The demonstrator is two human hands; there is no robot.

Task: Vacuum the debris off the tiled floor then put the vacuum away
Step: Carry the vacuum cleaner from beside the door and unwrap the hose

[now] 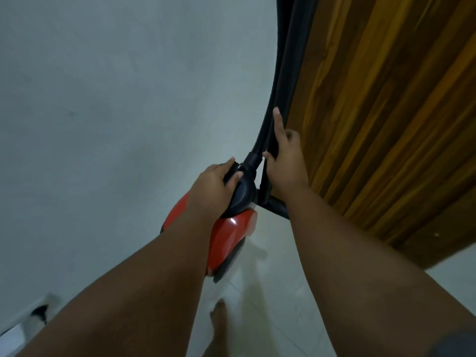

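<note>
Slippage looks like the main risk: the red canister vacuum cleaner (231, 235) is tipped nose-up in the narrow gap between the pale grey-white wall (116, 99) on the left and the brown striped wooden door (386, 112) on the right, and whether its base rests on the floor or hangs just above it I cannot tell. The left hand (213, 186) has its fingers curled over the vacuum's black domed top, a smooth rounded hold that could slide if the body swings. The right hand (284, 161) grips the black ribbed hose (283, 73) just above its socket, forefinger laid straight along it, and presses it toward the door edge. If that hold loosens, I judge the hose could flop outward and pull the canister over, or knock the door. A bare foot (219, 323) stands near, right below the canister, and would take the hit if it dropped. The glossy white tiled floor (278, 292) gives little friction to anything leaned on it, and no debris is visible on the part shown. The room is dim, and at the near left a white object with something black on it is too blurred to name.
</note>
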